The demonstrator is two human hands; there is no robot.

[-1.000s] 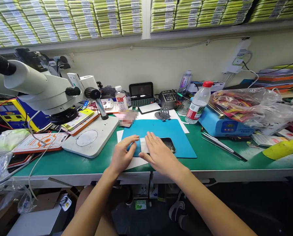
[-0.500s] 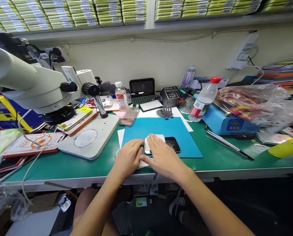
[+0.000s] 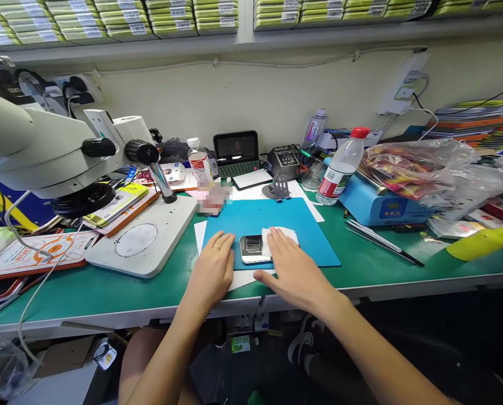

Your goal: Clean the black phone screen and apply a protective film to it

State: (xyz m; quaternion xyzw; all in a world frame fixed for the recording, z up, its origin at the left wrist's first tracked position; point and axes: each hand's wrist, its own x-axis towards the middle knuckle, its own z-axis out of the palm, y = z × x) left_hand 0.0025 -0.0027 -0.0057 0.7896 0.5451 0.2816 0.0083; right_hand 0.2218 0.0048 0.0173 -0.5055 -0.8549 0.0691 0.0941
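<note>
A phone (image 3: 251, 249) lies flat on a blue mat (image 3: 272, 219) near the front edge of the green bench. My left hand (image 3: 215, 266), a ring on one finger, rests against the phone's left end with its fingers bent. My right hand (image 3: 291, 266) lies flat with its fingers stretched, pressing a white cloth (image 3: 279, 234) onto the right part of the phone. The phone's left part shows bare and shiny.
A white microscope (image 3: 44, 152) on its base (image 3: 142, 242) stands at the left. Two bottles (image 3: 341, 167), a small screen (image 3: 236, 147), a blue device (image 3: 378, 205), tweezers (image 3: 382, 242) and a plastic bag (image 3: 432, 174) crowd the back and right. Shelves of green boxes (image 3: 171, 17) run above.
My right hand has slid the white cloth from left to right along the phone, uncovering its left end. My left hand stays at the phone's left end.
</note>
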